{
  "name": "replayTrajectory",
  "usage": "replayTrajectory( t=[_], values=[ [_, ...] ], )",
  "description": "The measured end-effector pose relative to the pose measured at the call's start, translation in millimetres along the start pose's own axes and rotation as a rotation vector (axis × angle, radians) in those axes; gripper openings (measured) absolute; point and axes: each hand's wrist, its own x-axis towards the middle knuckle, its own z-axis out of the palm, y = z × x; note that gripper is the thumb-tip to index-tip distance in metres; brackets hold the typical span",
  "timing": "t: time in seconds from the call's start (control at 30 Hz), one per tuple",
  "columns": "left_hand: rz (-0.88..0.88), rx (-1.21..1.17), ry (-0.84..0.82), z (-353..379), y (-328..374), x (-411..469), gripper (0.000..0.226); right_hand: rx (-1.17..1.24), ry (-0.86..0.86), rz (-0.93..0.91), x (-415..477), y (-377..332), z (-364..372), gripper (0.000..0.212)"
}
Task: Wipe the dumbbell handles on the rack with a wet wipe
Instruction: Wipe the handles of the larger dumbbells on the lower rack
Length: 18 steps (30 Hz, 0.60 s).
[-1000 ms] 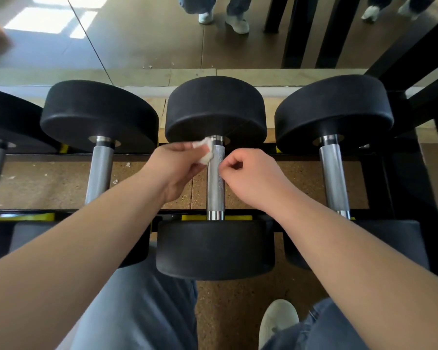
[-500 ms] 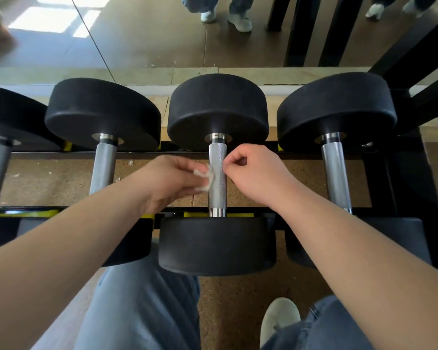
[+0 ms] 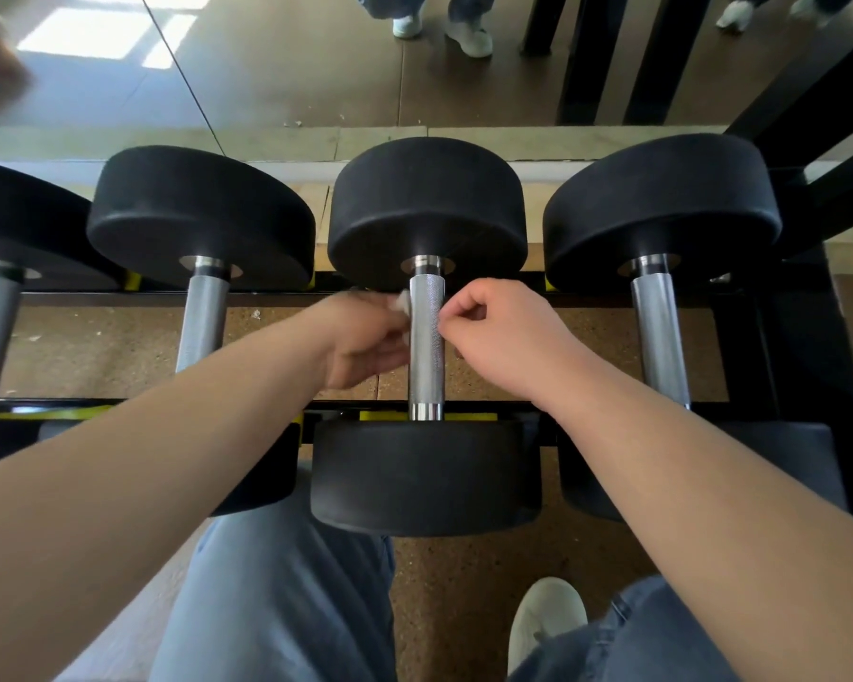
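Wiping the centre handle [image 3: 426, 347], your left hand [image 3: 365, 337] pinches the wipe [image 3: 402, 302]; right hand [image 3: 503, 337] curls, hold unclear. Next: stroke toward frame bottom.

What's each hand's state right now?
Left hand: holds the wet wipe against the middle handle.
Right hand: fingers curled beside it; contents cannot be told.

Wet wipe [image 3: 403, 304] on the centre-frame dumbbell handle [image 3: 426, 347].
Left grip [image 3: 365, 339] presses it to the handle's left side; right grip [image 3: 506, 337], fingers curled, sits just right.
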Motion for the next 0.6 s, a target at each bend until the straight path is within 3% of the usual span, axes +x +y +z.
replayTrajectory(
  t=[0.1, 0.23, 0.3, 0.37, 0.5, 0.6],
  values=[
    [0.036, -0.125, 0.005, 7.5, 10.4, 4.6, 0.025, 0.028, 0.031, 0.005, 0.3, -0.8, -2.2, 0.01],
    [-0.161, 0.321, -0.149, -6.0, -2.8, -1.9, 0.036, 0.046, 0.112, 0.027, 3.8, -0.8, -6.9, 0.012],
    [-0.266, 0.418, -0.173, -10.7, -3.8, -4.9, 0.041, 0.05, 0.114, 0.037, 5.1, -1.7, -6.4, 0.014],
    [-0.283, 0.306, -0.19, -8.5, 1.2, -7.3, 0.042, 0.051, 0.103, 0.043, 5.1, -1.9, -6.5, 0.015],
    [-0.048, -0.201, -0.115, 2.8, 14.1, -5.2, 0.04, 0.071, 0.078, 0.051, 4.6, -3.2, -9.2, 0.017],
    [-0.004, -0.155, -0.137, 2.1, 12.6, -6.3, 0.041, 0.074, 0.089, 0.067, 4.1, -4.3, -9.6, 0.018]
  ],
)
